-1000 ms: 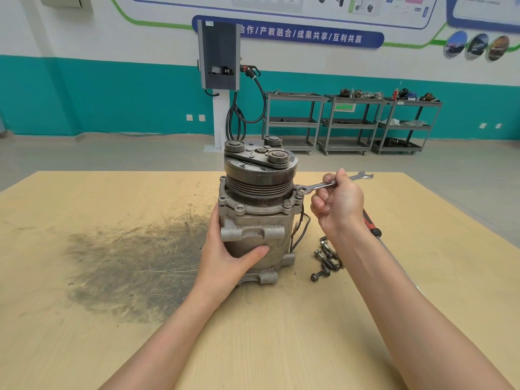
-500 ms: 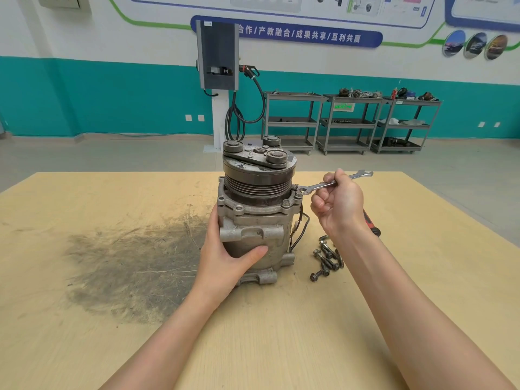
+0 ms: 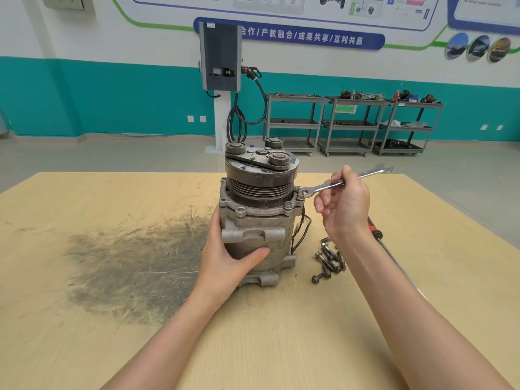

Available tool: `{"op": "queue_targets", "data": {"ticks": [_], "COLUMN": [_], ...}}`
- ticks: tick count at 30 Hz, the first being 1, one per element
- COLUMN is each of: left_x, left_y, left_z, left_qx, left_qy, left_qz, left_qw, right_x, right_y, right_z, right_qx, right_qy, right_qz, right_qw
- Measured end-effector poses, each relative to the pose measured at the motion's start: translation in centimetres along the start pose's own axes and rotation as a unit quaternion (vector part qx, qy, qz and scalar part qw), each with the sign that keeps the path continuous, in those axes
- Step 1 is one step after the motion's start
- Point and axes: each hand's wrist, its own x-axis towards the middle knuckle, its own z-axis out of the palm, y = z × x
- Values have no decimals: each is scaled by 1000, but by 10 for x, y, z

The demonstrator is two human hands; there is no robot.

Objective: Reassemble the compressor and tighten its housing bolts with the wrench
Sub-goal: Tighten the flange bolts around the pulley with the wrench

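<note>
A grey metal compressor (image 3: 260,220) stands upright on the wooden table (image 3: 281,333), pulley end up. My left hand (image 3: 228,254) wraps around the lower left of its body, thumb across the front. My right hand (image 3: 344,205) pinches the shaft of a silver open-end wrench (image 3: 349,180) between thumb and fingertips, the other fingers loosely curled. The wrench's near jaw sits on a housing bolt (image 3: 300,196) at the right edge of the flange. Two more flange bolts show along the front rim.
Several loose bolts (image 3: 327,258) lie on the table right of the compressor. A red-handled screwdriver (image 3: 375,232) lies behind my right wrist. A dark greasy smear (image 3: 132,263) covers the table to the left. Grey shelf carts (image 3: 351,125) stand by the far wall.
My right hand has loosened from a full fist on the wrench to a fingertip hold. The wrench's free end has swung slightly away from me. My left hand stays put.
</note>
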Motion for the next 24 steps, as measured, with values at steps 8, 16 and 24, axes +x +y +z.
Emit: {"op": "queue_targets", "data": {"ticks": [8, 16, 24], "left_x": [-1, -1, -1], "left_y": [1, 3, 2], "left_z": [0, 0, 0], "left_qx": [0, 8, 12], "left_qy": [-1, -2, 2], "left_qz": [-4, -4, -9], "left_qw": [1000, 1000, 1000], "right_x": [-11, -21, -23], "right_y": [17, 22, 9], "right_z": [5, 4, 13], "right_qx": [-57, -243, -172], "right_qy": [75, 57, 79], "right_qz": [-101, -406, -323], "right_qw": [990, 879, 927]}}
